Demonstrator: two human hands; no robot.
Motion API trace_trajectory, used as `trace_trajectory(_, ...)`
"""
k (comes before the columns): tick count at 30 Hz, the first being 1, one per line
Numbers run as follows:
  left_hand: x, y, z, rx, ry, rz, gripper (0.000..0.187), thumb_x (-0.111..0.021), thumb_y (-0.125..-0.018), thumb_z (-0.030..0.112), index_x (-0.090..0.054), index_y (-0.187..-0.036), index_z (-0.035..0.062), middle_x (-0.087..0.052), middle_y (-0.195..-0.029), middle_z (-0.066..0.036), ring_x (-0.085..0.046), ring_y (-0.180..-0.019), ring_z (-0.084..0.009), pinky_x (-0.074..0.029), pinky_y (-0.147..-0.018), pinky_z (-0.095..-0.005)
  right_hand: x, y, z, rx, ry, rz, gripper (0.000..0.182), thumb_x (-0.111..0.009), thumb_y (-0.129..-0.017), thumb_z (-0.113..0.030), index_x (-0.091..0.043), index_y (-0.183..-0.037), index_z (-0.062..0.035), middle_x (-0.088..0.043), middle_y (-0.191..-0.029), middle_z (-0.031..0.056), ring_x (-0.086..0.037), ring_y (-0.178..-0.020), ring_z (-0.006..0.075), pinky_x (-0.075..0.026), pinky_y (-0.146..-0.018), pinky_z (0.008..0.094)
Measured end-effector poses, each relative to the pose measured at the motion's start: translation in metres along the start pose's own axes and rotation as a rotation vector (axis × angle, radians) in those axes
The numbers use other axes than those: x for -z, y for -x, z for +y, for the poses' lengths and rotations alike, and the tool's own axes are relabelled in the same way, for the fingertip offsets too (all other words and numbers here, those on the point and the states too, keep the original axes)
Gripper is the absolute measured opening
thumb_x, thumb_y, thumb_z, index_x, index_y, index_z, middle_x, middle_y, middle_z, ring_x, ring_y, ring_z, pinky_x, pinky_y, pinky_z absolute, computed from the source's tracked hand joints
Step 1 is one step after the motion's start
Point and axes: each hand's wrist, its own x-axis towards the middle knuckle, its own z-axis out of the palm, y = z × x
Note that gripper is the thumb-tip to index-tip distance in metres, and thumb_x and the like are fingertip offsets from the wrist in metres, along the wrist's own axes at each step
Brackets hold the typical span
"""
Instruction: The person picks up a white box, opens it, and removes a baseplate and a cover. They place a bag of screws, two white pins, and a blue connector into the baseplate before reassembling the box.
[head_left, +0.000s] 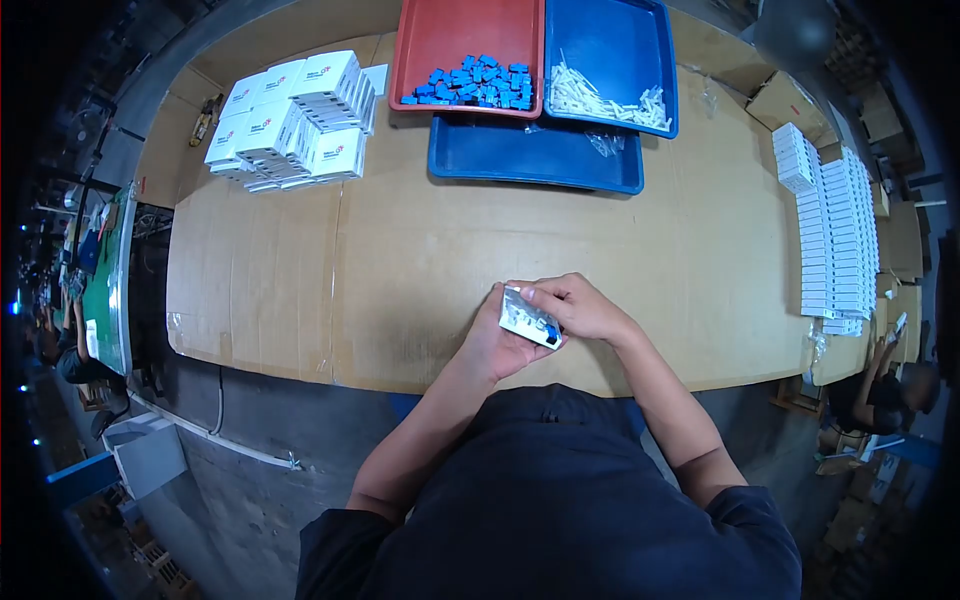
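Observation:
A small white box [522,326] is held close to my body above the table's front edge. Inside it show small whitish pieces and a dark blue piece near its lower right corner; their exact kind is too small to tell. My left hand [490,345] cradles the box from below and the left, closed around it. From the right, my right hand [578,305] grips the box's upper edge, its thumb lying over the top. Part of the box's right side is hidden by those fingers.
Cardboard covers the table [420,250]. A red tray [470,40] holds blue pieces, and a blue tray [610,50] holds white sticks. Another blue tray [530,155] lies in front. White boxes stand stacked left [300,120] and right [840,230]. People work at both sides.

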Motion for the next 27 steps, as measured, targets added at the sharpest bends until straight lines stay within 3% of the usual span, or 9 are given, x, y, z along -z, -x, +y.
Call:
trace_trajectory(2, 0.003, 0.000, -0.001, -0.013, -0.008, -0.026, 0.059, -0.034, -0.110, 0.058, -0.051, -0.143, 0.0124, -0.055, -0.144, -0.014, -0.056, -0.131, -0.0350, -0.048, -0.107, -0.0592, 0.002, 0.007, -0.012, -0.086, -0.040, -0.064, 0.043, -0.057, -0.108, -0.037, -0.072, -0.131, -0.0046, -0.078, -0.101, 0.0098, -0.066, -0.086, 0.0127, -0.055, -0.081, 0.0317)
trace_trajectory(3, -0.003, 0.004, -0.001, -0.051, -0.045, 0.001, 0.059, -0.034, -0.110, 0.058, -0.052, -0.142, 0.0116, -0.057, -0.142, -0.013, -0.057, -0.130, -0.0345, -0.048, -0.108, -0.0584, -0.001, 0.010, -0.012, -0.085, -0.039, -0.065, 0.043, -0.057, -0.108, -0.037, -0.072, -0.131, -0.0046, -0.078, -0.101, 0.0098, -0.066, -0.086, 0.0127, -0.055, -0.081, 0.0317)
trace_trajectory(5, -0.006, 0.006, 0.002, -0.093, -0.081, 0.024, 0.059, -0.034, -0.110, 0.057, -0.053, -0.141, 0.0108, -0.059, -0.139, -0.013, -0.058, -0.129, -0.0340, -0.048, -0.108, -0.0575, -0.008, 0.019, -0.009, 0.098, -0.127, 0.001, 0.049, -0.061, -0.105, -0.034, -0.060, -0.146, -0.0066, -0.071, -0.132, 0.0159, -0.067, -0.116, 0.0211, -0.052, -0.102, 0.0348)
trace_trajectory(6, -0.004, 0.007, 0.004, -0.112, -0.094, -0.073, 0.058, -0.034, -0.110, 0.057, -0.054, -0.140, 0.0111, -0.061, -0.136, -0.011, -0.060, -0.127, -0.0317, -0.049, -0.108, -0.0543, -0.011, 0.024, -0.010, 0.102, -0.122, 0.000, 0.049, -0.061, -0.105, -0.034, -0.060, -0.146, -0.0066, -0.071, -0.132, 0.0159, -0.067, -0.116, 0.0211, -0.052, -0.102, 0.0348)
trace_trajectory(7, -0.006, 0.009, 0.006, -0.133, -0.106, -0.171, 0.057, -0.033, -0.111, 0.056, -0.055, -0.139, 0.0114, -0.064, -0.133, -0.010, -0.062, -0.125, -0.0294, -0.049, -0.107, -0.0511, -0.014, 0.030, -0.012, 0.226, -0.048, 0.067, 0.055, -0.063, -0.103, -0.034, -0.055, -0.150, -0.0063, -0.061, -0.144, 0.0180, -0.058, -0.131, 0.0267, -0.045, -0.111, 0.0382)
trace_trajectory(9, -0.023, 0.018, 0.003, -0.180, -0.127, -0.101, 0.057, -0.033, -0.111, 0.056, -0.056, -0.139, 0.0118, -0.065, -0.130, -0.009, -0.064, -0.122, -0.0269, -0.050, -0.106, -0.0479, -0.012, 0.036, -0.019, 0.417, 0.156, 0.108, 0.067, -0.069, -0.097, -0.031, -0.047, -0.155, -0.0041, -0.040, -0.163, 0.0222, -0.036, -0.153, 0.0405, -0.031, -0.125, 0.0504)
trace_trajectory(11, -0.029, 0.024, -0.003, -0.257, -0.176, -0.045, 0.059, -0.032, -0.111, 0.059, -0.055, -0.140, 0.0128, -0.066, -0.130, -0.008, -0.065, -0.120, -0.0228, -0.052, -0.103, -0.0416, -0.014, 0.040, -0.026, 0.512, 0.242, 0.143, 0.070, -0.070, -0.096, -0.034, -0.047, -0.154, -0.0026, -0.041, -0.163, 0.0226, -0.037, -0.152, 0.0406, -0.031, -0.124, 0.0521)
trace_trajectory(15, -0.055, 0.042, -0.013, -0.338, -0.287, 0.088, 0.069, -0.025, -0.109, 0.065, -0.052, -0.143, 0.0108, -0.064, -0.134, -0.008, -0.064, -0.123, -0.0227, -0.053, -0.103, -0.0418, -0.012, 0.043, -0.025, 0.678, 0.360, 0.180, 0.080, -0.070, -0.093, -0.047, -0.048, -0.153, 0.0017, -0.042, -0.161, 0.0243, -0.038, -0.151, 0.0432, -0.031, -0.123, 0.0549)
trace_trajectory(27, -0.053, 0.052, -0.016, -0.397, -0.400, -0.041, 0.095, -0.012, -0.102, 0.078, -0.042, -0.153, 0.0043, -0.055, -0.145, -0.015, -0.056, -0.135, -0.0262, -0.048, -0.112, -0.0416, -0.012, 0.043, -0.028, 0.827, 0.371, 0.141, 0.084, -0.063, -0.096, -0.057, -0.049, -0.150, 0.0053, -0.043, -0.159, 0.0278, -0.040, -0.149, 0.0466, -0.032, -0.122, 0.0573)
